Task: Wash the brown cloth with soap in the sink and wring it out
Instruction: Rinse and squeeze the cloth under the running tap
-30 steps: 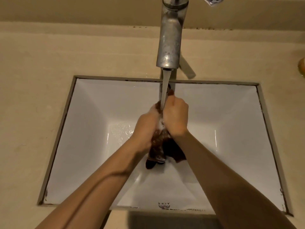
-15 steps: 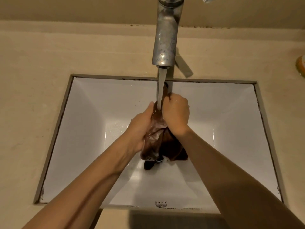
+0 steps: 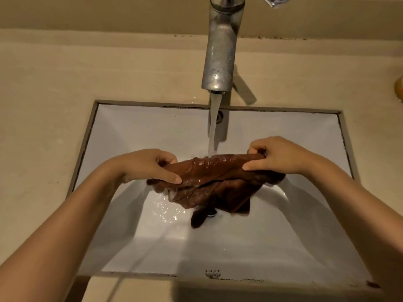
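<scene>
Since half a second ago the two hands have pulled apart. The brown cloth, then bunched between them, is now stretched wide directly below the tap, and the water stream lands on its far edge. Its lower folds hang on the person's side of the tap, and one dark tail reaches down to the drain.

The left hand, left of the tap, pinches one end with fingers and thumb closed on the fabric. The right hand, right of the tap, grips the other end with its fingers curled into it. No soap or foam can be made out on the cloth.

As for risks, the soaked, heavy cloth could slip from so light a pinch and settle over the drain, so the sink would start to fill. Water hitting the taut surface could also spray onto the countertop.

Room looks generous. The basin walls stand well apart from both hands on either side of the tap. Only the spout overhead limits lifting.
</scene>
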The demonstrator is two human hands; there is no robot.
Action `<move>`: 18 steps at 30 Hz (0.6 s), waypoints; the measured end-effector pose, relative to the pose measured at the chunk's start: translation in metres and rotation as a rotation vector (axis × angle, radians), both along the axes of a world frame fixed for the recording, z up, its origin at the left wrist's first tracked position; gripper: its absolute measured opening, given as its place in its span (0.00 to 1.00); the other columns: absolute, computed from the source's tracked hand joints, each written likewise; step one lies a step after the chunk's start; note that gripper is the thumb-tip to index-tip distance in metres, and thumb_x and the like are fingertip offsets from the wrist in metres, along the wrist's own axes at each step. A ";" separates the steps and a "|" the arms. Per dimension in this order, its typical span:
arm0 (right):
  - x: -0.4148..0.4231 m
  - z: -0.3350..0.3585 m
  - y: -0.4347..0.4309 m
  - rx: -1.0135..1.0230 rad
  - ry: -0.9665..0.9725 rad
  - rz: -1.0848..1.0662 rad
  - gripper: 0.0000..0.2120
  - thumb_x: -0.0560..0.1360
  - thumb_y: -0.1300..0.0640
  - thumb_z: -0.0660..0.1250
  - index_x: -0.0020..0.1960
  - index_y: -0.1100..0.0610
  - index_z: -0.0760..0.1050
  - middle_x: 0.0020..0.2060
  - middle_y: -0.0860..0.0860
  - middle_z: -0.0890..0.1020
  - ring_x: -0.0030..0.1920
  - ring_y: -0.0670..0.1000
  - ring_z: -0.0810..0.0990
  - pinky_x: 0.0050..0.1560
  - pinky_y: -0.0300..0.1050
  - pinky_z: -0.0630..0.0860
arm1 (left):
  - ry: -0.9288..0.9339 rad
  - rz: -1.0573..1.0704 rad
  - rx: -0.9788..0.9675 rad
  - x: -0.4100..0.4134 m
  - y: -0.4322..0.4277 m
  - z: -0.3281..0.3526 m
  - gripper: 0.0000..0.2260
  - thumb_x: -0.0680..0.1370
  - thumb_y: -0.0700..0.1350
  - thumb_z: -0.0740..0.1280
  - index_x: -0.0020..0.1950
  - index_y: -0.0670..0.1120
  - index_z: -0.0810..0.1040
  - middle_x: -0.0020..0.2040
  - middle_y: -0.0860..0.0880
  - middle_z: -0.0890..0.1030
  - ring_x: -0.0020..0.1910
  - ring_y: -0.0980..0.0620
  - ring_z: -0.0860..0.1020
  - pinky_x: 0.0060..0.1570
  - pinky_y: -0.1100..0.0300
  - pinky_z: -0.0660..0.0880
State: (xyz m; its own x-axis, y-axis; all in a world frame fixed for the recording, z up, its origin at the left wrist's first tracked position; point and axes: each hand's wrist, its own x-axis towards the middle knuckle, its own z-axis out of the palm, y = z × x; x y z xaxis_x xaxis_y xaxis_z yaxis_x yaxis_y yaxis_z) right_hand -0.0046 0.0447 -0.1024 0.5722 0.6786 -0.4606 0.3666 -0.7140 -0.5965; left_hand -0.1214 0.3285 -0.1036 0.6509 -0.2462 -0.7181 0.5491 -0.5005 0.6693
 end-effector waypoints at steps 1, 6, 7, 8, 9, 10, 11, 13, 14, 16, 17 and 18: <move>-0.002 0.001 0.000 0.067 0.036 -0.069 0.15 0.70 0.47 0.70 0.40 0.60 0.75 0.38 0.54 0.80 0.39 0.52 0.77 0.40 0.46 0.72 | -0.051 0.062 -0.063 -0.002 0.003 -0.002 0.07 0.68 0.45 0.76 0.38 0.48 0.79 0.35 0.47 0.82 0.33 0.50 0.80 0.34 0.60 0.75; -0.021 -0.002 0.016 0.428 0.254 -0.436 0.07 0.76 0.51 0.64 0.48 0.54 0.74 0.42 0.49 0.80 0.44 0.48 0.80 0.43 0.40 0.76 | -0.196 0.575 -0.393 -0.010 -0.008 -0.021 0.16 0.63 0.44 0.74 0.47 0.46 0.75 0.40 0.47 0.80 0.34 0.52 0.78 0.28 0.62 0.70; -0.025 -0.004 0.023 0.474 0.275 -0.498 0.06 0.77 0.51 0.62 0.51 0.52 0.74 0.44 0.48 0.80 0.46 0.47 0.80 0.45 0.39 0.76 | -0.199 0.668 -0.477 -0.009 -0.016 -0.023 0.17 0.65 0.41 0.73 0.52 0.45 0.75 0.44 0.45 0.80 0.37 0.52 0.80 0.28 0.63 0.73; -0.030 -0.004 0.031 0.500 0.289 -0.556 0.07 0.77 0.50 0.61 0.53 0.50 0.74 0.45 0.46 0.79 0.47 0.45 0.79 0.46 0.37 0.76 | -0.189 0.748 -0.560 -0.007 -0.026 -0.024 0.20 0.67 0.39 0.71 0.58 0.44 0.74 0.50 0.43 0.80 0.42 0.50 0.81 0.32 0.61 0.77; -0.037 -0.003 0.040 0.503 0.287 -0.603 0.07 0.77 0.49 0.60 0.53 0.48 0.73 0.45 0.43 0.78 0.46 0.43 0.78 0.44 0.34 0.74 | -0.164 0.810 -0.643 -0.003 -0.037 -0.023 0.22 0.69 0.40 0.70 0.63 0.42 0.73 0.55 0.41 0.79 0.48 0.47 0.81 0.39 0.57 0.80; -0.044 -0.003 0.050 0.494 0.269 -0.635 0.07 0.77 0.46 0.60 0.51 0.47 0.72 0.43 0.41 0.77 0.44 0.41 0.77 0.41 0.31 0.73 | -0.138 0.849 -0.732 0.001 -0.047 -0.020 0.23 0.71 0.42 0.70 0.65 0.41 0.73 0.58 0.40 0.79 0.53 0.45 0.81 0.46 0.54 0.81; -0.054 -0.002 0.062 0.493 0.242 -0.648 0.07 0.75 0.44 0.61 0.47 0.46 0.73 0.39 0.40 0.77 0.40 0.40 0.77 0.37 0.29 0.72 | -0.091 0.884 -0.806 0.005 -0.059 -0.016 0.21 0.73 0.47 0.69 0.63 0.40 0.76 0.57 0.39 0.80 0.54 0.44 0.81 0.49 0.52 0.80; -0.076 -0.001 0.089 0.513 0.131 -0.651 0.10 0.74 0.41 0.62 0.38 0.45 0.72 0.31 0.43 0.77 0.35 0.38 0.77 0.33 0.29 0.72 | -0.004 1.008 -0.805 0.013 -0.080 -0.009 0.19 0.75 0.56 0.64 0.48 0.43 0.85 0.46 0.42 0.85 0.45 0.48 0.84 0.41 0.56 0.81; -0.084 -0.002 0.101 0.494 0.024 -0.672 0.12 0.74 0.41 0.61 0.35 0.45 0.70 0.29 0.44 0.76 0.33 0.40 0.77 0.33 0.31 0.72 | -0.016 1.057 -0.760 0.016 -0.091 -0.009 0.21 0.77 0.58 0.60 0.40 0.45 0.86 0.39 0.45 0.85 0.39 0.51 0.84 0.37 0.59 0.80; -0.083 -0.002 0.113 0.362 -0.213 -0.781 0.16 0.77 0.42 0.56 0.35 0.49 0.70 0.28 0.45 0.75 0.31 0.44 0.76 0.33 0.40 0.71 | -0.062 1.107 -0.680 0.018 -0.108 -0.012 0.20 0.80 0.54 0.59 0.37 0.47 0.84 0.34 0.48 0.82 0.36 0.53 0.82 0.40 0.59 0.78; -0.074 -0.002 0.113 0.316 -0.257 -0.836 0.17 0.78 0.45 0.55 0.35 0.52 0.70 0.28 0.46 0.74 0.32 0.48 0.75 0.32 0.42 0.68 | -0.043 1.122 -0.648 0.017 -0.114 -0.012 0.17 0.80 0.52 0.61 0.38 0.47 0.84 0.34 0.47 0.81 0.36 0.52 0.81 0.42 0.58 0.77; -0.064 -0.002 0.110 0.301 -0.236 -0.868 0.17 0.79 0.49 0.54 0.34 0.54 0.70 0.29 0.48 0.74 0.33 0.50 0.75 0.32 0.43 0.67 | -0.025 1.134 -0.613 0.015 -0.116 -0.010 0.15 0.78 0.50 0.63 0.37 0.47 0.84 0.35 0.46 0.81 0.36 0.51 0.81 0.42 0.57 0.78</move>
